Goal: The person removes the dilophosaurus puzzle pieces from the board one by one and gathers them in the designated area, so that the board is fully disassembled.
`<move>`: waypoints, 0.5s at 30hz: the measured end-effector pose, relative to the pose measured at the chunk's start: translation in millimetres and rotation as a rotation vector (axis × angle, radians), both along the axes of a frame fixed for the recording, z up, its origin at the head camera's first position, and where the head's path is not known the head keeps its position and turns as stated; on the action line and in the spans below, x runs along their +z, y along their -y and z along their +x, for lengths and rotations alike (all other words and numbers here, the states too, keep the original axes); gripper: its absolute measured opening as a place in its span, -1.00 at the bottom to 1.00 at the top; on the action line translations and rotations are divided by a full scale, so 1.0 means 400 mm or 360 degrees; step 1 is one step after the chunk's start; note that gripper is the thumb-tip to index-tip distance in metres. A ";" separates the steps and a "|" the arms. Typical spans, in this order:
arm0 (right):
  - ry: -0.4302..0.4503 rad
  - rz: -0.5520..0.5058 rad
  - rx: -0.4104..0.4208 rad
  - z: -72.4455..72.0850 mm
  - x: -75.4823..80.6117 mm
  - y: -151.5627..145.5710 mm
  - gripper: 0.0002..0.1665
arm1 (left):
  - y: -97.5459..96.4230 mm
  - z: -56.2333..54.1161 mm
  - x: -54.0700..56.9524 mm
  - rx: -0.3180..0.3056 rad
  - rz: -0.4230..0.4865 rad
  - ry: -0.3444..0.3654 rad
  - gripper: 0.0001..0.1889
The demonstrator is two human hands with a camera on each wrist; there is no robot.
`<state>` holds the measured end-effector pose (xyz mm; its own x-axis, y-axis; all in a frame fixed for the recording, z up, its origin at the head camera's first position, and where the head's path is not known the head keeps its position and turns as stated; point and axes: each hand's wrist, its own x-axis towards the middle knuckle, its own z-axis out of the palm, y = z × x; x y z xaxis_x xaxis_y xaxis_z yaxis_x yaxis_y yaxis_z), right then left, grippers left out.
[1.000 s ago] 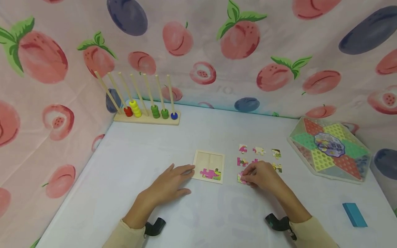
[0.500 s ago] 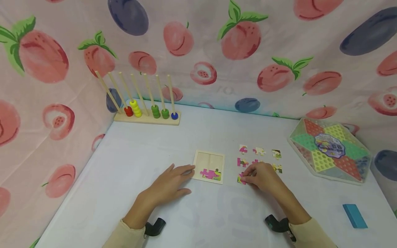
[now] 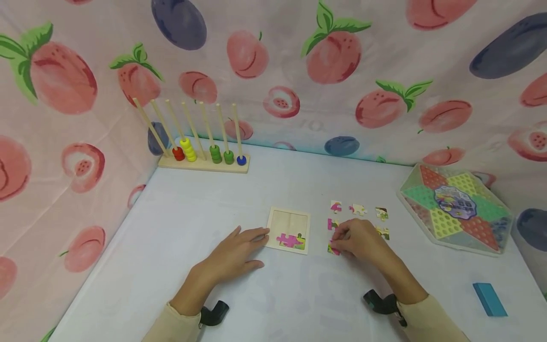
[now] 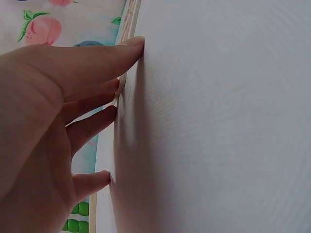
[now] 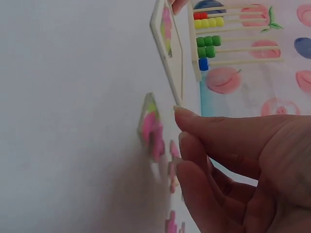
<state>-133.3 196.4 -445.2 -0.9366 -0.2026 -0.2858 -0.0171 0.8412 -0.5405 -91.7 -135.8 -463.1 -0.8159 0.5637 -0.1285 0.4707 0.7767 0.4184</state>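
On the left, my left hand (image 3: 234, 254) lies with fingers spread, fingertips at the left edge of a wooden puzzle frame (image 3: 277, 216). In the frame's lower right corner sit joined pink and green pieces (image 3: 291, 241). My right hand (image 3: 361, 242) is over the loose pieces to the right, its fingers bent with thumb and index tips close together. Just below the fingertips is a pink and green puzzle piece (image 5: 151, 128); the right wrist view shows it blurred and apart from the fingers. The left wrist view shows the left fingertips (image 4: 138, 42) at the table surface.
Several loose pieces lie in rows, such as a pink one (image 3: 335, 206), a pale one (image 3: 358, 209) and a corner one (image 3: 382, 213). A bead counting rack (image 3: 202, 165) stands back left. Far right are a hexagonal star-patterned game board (image 3: 455, 204) and a blue block (image 3: 490, 299).
My right hand has shifted slightly, now covering more of the middle loose piece. The left hand stays beside the frame, and the head view has drifted a little.
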 end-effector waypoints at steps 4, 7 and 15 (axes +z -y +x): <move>-0.0017 -0.0015 -0.0020 -0.011 0.023 0.023 -0.79 | -0.001 0.000 0.000 0.0001 0.0002 -0.0008 -0.33; -0.0072 -0.0012 0.0029 -0.021 0.036 0.043 -0.74 | -0.002 -0.001 0.001 0.0005 0.0002 -0.0019 -0.33; -0.0161 -0.0083 0.0245 -0.032 0.042 0.107 -0.69 | -0.004 0.000 0.006 0.0024 -0.0002 0.0006 -0.34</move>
